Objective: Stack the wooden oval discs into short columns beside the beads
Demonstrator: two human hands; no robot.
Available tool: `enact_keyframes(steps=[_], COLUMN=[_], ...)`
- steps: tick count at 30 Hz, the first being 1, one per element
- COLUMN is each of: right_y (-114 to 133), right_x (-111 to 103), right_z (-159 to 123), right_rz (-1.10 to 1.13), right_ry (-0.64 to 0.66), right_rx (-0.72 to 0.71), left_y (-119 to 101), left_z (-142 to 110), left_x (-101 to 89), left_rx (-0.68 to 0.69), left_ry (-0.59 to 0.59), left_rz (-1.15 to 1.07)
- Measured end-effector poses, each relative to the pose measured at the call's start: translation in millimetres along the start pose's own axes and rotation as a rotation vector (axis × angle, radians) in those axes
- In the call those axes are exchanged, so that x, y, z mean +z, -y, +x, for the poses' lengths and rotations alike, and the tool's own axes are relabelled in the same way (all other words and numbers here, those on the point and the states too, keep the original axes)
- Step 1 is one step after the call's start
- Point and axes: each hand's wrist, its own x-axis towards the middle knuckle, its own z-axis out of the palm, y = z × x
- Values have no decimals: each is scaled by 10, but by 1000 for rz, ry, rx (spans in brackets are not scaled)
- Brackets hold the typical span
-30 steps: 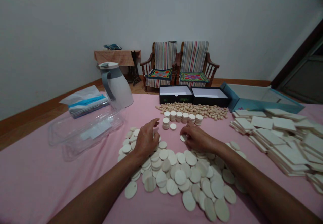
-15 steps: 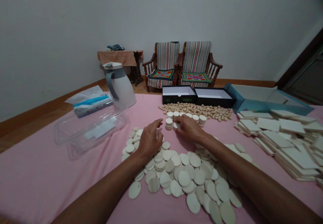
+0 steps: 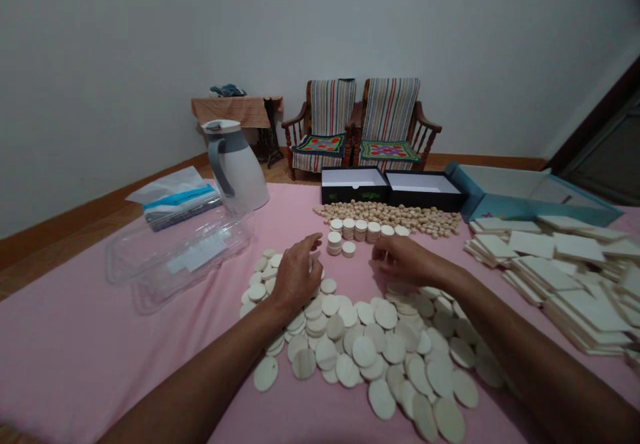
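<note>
Head view: a left-right row of stacked wooden discs (image 3: 354, 229) lies far of, and between, the left hand (image 3: 295, 277) and right hand (image 3: 405, 259), both loosely curled, seemingly empty.

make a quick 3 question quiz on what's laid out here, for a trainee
1. True or false: the square wooden tiles lie to the right of the right hand.
2. What lies directly behind the short stacks of wooden discs?
a) small round wooden pieces
b) a clear plastic tray
c) a white jug
3. Fill in the blank: the ___ hand lies over the loose pile of oval wooden discs.

Key: 1 true; 2 a; 3 left hand
</note>
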Motion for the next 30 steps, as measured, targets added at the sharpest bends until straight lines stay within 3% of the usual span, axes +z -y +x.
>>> enact_keyframes(steps=[3, 10, 12, 16, 19, 30], right_y=[-99, -149, -140, -152, -201, -299], right_x=[-116, -162, -98, 83, 156, 161], right_z=[-202, -303, -270, -180, -140, -115], right_rz=[89, 190, 185, 104, 144, 124], right_ry=[222, 329, 299, 68, -17, 46], right_rx=[-15, -72, -80, -138, -177, -288], left_y=[-11, 0, 4, 3, 1, 6], left_z=[2, 14, 15, 13, 13, 16], left_x=[-8, -8, -8, -12, -14, -4], left_rx=[-7, -9, -3, -6, -11, -10], left_ry=[11, 17, 20, 25, 28, 18], left_rz=[14, 15, 14, 11, 9, 18])
